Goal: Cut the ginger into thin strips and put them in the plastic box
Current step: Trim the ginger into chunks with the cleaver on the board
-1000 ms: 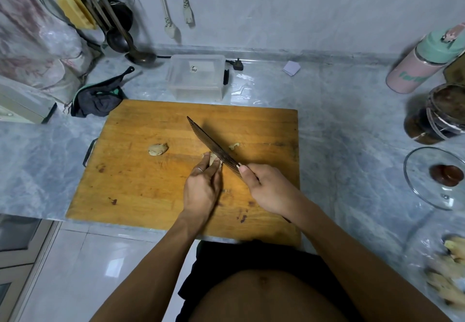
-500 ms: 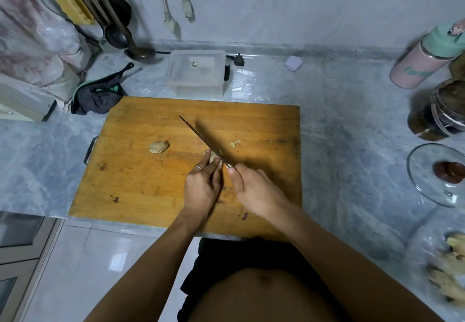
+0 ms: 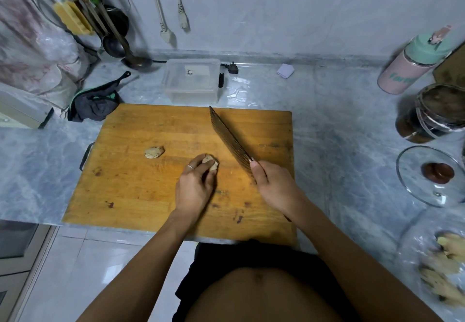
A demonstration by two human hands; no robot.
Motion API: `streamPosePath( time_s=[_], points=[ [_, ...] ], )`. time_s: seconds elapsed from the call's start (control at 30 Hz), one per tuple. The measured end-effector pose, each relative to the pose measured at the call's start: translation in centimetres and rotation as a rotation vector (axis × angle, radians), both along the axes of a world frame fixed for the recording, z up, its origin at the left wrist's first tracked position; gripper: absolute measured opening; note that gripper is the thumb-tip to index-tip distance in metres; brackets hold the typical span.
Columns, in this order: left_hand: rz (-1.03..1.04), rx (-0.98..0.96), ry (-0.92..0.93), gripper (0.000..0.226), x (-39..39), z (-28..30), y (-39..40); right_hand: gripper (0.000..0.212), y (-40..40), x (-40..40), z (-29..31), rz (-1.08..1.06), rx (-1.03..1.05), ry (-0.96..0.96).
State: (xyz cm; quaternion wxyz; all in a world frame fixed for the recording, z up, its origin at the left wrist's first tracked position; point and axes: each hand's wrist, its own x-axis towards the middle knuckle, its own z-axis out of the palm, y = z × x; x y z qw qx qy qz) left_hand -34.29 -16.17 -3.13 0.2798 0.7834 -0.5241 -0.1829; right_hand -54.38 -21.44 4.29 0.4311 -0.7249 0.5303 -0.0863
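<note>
Left hand (image 3: 195,188) lying palm-down at middle of wooden cutting board (image 3: 141,196), fingertips curling round ginger piece (image 3: 210,162), pinning it to board. Right hand (image 3: 274,187) wrapping cleaver (image 3: 230,140) at handle, index finger lying along blade's base; blade angling toward board's far edge, apart from held ginger. Second ginger piece (image 3: 154,152) sitting loose toward board's left. Clear plastic box (image 3: 192,80) standing on marble worktop (image 3: 339,125) just beyond board's far edge.
</note>
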Motion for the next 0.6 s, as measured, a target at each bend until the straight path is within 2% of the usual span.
streamPosePath(
  time_s=[0.1, 0.17, 0.27, 0.33, 0.47, 0.6],
  points=[
    [-0.169, -0.006, -0.144, 0.032, 1.3, 0.7, -0.7, 0.043, 0.4, 0.3, 0.3, 0.018, 0.028, -0.032],
    [-0.312, 0.068, -0.122, 0.041, 2.3, 1.4, -1.2, 0.044, 0.6, 0.6, 0.3, 0.033, 0.041, -0.055],
    [-0.340, 0.204, -0.126, 0.038, 3.7, 2.1, -1.9, 0.045, 0.5, 0.8, 0.2, 0.057, 0.037, -0.055],
    [-0.249, 0.197, -0.138, 0.031, 4.2, 2.0, -2.1, 0.046, 0.3, 0.8, 0.2, 0.064, 0.028, -0.049],
    [0.134, 0.138, 0.189, 0.030, 1.9, 2.2, -1.5, 0.046, 0.2, 0.9, 0.3, 0.066, 0.028, -0.047],
    [0.434, 0.059, 0.429, 0.022, -0.4, 1.3, -1.1, 0.046, 0.6, 1.3, 0.4, 0.083, 0.059, -0.042]
  ],
)
